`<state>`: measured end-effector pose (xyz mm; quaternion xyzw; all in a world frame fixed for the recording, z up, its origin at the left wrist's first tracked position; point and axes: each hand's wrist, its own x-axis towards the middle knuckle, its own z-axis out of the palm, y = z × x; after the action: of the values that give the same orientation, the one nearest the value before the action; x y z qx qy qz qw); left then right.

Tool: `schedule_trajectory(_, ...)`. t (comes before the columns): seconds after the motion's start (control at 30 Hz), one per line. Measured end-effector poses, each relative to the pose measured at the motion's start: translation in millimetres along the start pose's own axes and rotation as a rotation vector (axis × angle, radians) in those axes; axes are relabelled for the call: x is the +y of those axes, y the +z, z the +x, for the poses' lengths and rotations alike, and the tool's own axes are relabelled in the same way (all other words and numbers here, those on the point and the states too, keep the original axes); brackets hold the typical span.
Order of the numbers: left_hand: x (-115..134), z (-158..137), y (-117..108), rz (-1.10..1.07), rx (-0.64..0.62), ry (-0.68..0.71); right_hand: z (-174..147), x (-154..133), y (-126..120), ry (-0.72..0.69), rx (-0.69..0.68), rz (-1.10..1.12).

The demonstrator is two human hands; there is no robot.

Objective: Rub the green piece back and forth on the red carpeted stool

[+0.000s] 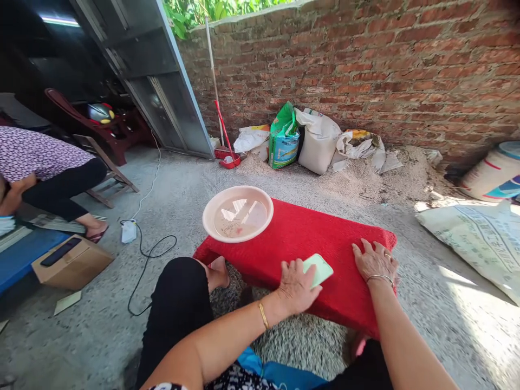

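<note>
A red cloth (309,230) lies over a low bench in front of my knees. My left hand (296,288), with a gold bracelet at its wrist, is closed around a pale green, rounded rectangular object (319,270) on the cloth's near side; I cannot make out its kind or underside. My right hand (376,262) rests palm down with fingers spread on the right end of the cloth, apart from the green object. A pinkish-white basin (208,216) of water stands at the bench's far left end, with small bits at its bottom.
Sacks (319,143) and loose grain-like heaps line the brick wall (349,65). A red dustpan (231,162) stands near the metal door. At left, another person (49,157) sits by a cardboard box (73,262); a black cable (140,292) crosses the floor.
</note>
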<state>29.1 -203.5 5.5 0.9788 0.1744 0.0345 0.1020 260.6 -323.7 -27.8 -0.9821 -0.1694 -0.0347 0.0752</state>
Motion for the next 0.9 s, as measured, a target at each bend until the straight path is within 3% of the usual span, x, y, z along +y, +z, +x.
schedule_trajectory(0.07, 13.8, -3.5, 2.0, -0.043, 0.0, 0.122, 0.5, 0.6, 3.2, -0.007, 0.009, 0.001)
schedule_trajectory(0.13, 12.1, -0.5, -3.3, -0.064, 0.018, 0.128, 0.7, 0.3, 5.3, -0.013, 0.017, 0.001)
schedule_trajectory(0.3, -42.8, 23.9, -25.9, -0.016, 0.057, -0.214, 0.9, -3.5, 3.6, 0.002, 0.004, -0.001)
schedule_trajectory(0.4, -71.0, 34.1, -24.5, 0.036, 0.07, -0.341, 2.3, -3.4, 1.9, -0.001, 0.008, -0.001)
schedule_trajectory(0.47, -76.7, 32.8, -18.9, 0.071, 0.066, -0.324, 3.3, -1.5, 2.2, -0.007, 0.016, -0.005)
schedule_trajectory(0.57, -71.9, 21.3, -18.1, 0.107, 0.085, -0.173, 4.1, 2.1, 5.0, -0.004, 0.016, -0.011)
schedule_trajectory(0.67, -70.2, 14.1, -41.0, 0.077, 0.211, 0.014, 4.7, 3.5, 8.4, 0.002, 0.017, -0.012)
schedule_trajectory(0.73, -80.2, 20.2, -68.1, 0.04, 0.33, 0.053, 4.9, 3.0, 9.3, 0.001, 0.017, -0.011)
schedule_trajectory(0.83, -114.7, 48.4, -107.5, -0.032, 0.384, -0.075, 5.1, 1.5, 8.8, -0.009, 0.014, -0.011)
schedule_trajectory(0.9, -144.0, 72.6, -122.1, -0.092, 0.24, -0.255, 5.8, 0.4, 8.6, -0.011, 0.013, -0.012)
